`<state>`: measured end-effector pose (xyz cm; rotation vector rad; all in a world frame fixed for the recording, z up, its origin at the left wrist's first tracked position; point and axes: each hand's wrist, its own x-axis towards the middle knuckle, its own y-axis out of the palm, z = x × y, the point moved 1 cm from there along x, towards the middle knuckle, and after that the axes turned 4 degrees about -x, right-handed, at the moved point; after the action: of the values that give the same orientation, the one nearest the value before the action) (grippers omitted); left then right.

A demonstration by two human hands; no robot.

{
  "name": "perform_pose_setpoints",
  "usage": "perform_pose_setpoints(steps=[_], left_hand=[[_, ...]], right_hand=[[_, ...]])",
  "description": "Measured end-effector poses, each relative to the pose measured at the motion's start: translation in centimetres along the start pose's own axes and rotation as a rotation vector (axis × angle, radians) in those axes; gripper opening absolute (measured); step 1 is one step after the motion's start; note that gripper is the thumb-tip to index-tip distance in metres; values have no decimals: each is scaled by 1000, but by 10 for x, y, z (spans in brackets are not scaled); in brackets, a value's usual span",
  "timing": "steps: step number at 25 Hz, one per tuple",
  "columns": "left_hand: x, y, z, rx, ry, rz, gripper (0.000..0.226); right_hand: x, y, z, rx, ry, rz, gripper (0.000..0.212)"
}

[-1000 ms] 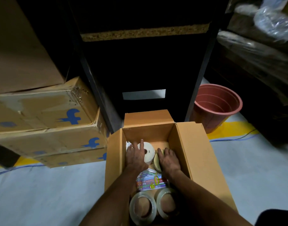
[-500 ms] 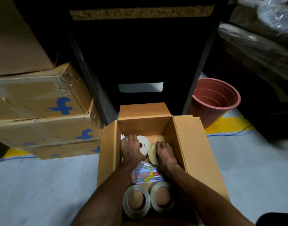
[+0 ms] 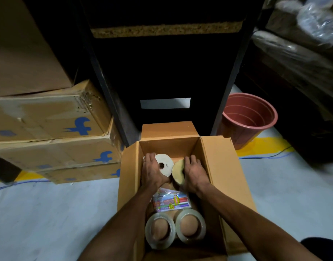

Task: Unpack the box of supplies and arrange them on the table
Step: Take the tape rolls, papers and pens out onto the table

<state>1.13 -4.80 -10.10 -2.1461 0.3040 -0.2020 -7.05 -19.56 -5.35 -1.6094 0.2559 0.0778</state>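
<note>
Cardboard box (image 3: 216, 162) still full; left hand (image 3: 152, 171) grasps a white roll (image 3: 164, 164), right hand (image 3: 195, 172) a tan roll (image 3: 178, 171); nothing unpacked yet.

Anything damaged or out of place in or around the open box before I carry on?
Inside the open box nothing stands out: the rolls and the marker pack look intact. The oddity is beside it: the stacked carton on the left has a torn, frayed top corner and scuffed patches.
</note>
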Motion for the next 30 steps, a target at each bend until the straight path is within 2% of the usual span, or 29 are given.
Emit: perform_pose_setpoints(steps=[4,8,12,13,16,18,23,30], left_hand=[[-12,-13,-7,-361,-156,-121,109],[-19,-36,-21,-511,-138,-181,107],[-25,-54,-27,-615,-110,-220,104],[-25,-58,-27,-639,-119,-226,104],[-22,-65,-32,-708,-158,-212,102],[-22,-71,-38,-762,-170,-221,97],[-45,-117,-65,-737,-185,-174,97],[-103,-265,-149,-727,-212,-39,99]], right_hand=[[-9,-19,-13,362,-5,-148,107],[-19,-39,-33,584,-64,-231,117],[-31,-54,-43,735,-27,-247,134],[-34,-61,-45,769,-4,-262,131],[-43,-77,-56,900,47,-358,96],[-50,-86,-62,972,70,-377,86],[-73,-144,-59,1033,163,-363,88],[-132,-278,-44,1053,149,-238,91]])
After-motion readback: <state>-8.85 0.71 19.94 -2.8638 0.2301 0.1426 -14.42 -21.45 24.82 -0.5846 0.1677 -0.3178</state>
